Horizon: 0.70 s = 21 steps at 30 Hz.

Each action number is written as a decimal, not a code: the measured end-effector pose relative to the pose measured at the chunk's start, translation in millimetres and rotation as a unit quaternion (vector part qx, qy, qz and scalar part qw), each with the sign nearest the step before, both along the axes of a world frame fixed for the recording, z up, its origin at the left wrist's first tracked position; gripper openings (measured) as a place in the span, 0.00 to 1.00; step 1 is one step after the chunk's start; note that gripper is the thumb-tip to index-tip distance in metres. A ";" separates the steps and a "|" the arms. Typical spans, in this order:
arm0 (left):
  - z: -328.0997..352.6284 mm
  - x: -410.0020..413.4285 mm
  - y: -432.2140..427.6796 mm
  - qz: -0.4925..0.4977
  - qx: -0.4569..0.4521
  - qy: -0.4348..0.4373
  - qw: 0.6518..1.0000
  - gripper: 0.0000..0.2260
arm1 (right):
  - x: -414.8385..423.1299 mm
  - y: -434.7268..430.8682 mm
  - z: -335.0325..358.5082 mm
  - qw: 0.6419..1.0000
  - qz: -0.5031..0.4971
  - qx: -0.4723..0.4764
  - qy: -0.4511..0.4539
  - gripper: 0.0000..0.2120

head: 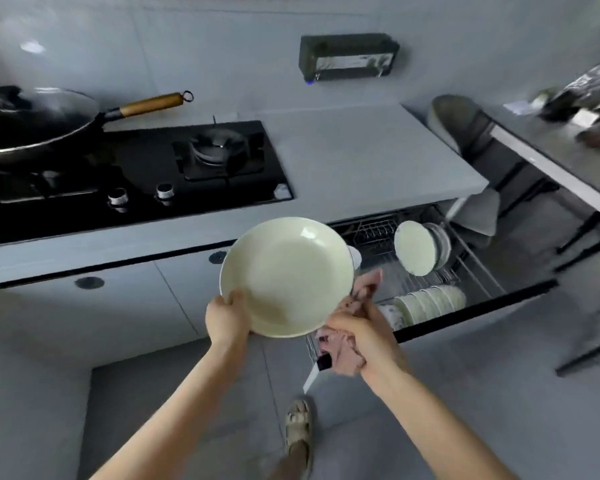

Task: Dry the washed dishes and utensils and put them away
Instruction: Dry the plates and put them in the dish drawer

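**Pale dish held up in both hands, cloth at its rim**

You have the pale deep plate point(286, 277) lifted in the air in front of the bench point(361, 157), tilted so its hollow faces you. Your left hand point(226, 318) grips the lower left rim, with the thumb lying over the inner edge. Your right hand point(361, 332) is clenched around a pinkish patterned cloth point(343, 351) and holds it against the plate's lower right rim; some of the cloth sticks up behind the rim and the rest hangs below your palm.

Under the bench, behind and to the right of the plate, a pull-out wire rack drawer point(471, 271) stands open. In it a stack of pale plates point(414, 247) stands on edge, and a row of white bowls point(430, 301) sits near the drawer's front.

A black gas hob point(136, 174) is set into the bench at your left, with a dark wok point(35, 123) on its far left burner. A dark box point(349, 57) is mounted on the wall above. One sandalled foot point(298, 424) shows on the grey floor below your arms.
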<state>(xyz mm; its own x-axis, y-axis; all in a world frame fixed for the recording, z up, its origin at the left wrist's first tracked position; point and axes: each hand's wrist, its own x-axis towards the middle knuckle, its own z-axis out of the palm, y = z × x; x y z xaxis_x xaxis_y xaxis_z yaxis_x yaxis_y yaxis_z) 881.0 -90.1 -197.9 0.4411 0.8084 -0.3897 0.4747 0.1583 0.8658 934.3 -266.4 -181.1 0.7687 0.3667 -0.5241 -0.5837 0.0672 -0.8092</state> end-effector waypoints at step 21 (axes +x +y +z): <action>-12.2 292.1 -125.3 -0.026 -0.015 0.009 1.000 0.10 | 364.3 -153.0 16.6 0.924 0.222 -0.251 -0.185 0.46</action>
<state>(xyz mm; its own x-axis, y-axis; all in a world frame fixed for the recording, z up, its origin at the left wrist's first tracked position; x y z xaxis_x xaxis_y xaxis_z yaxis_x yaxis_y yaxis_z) 1173.1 -215.4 -210.1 0.4753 0.7723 -0.4215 0.4980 0.1587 0.8525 1298.6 -419.4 -164.5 0.7621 0.4703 -0.4450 -0.1405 -0.5507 -0.8228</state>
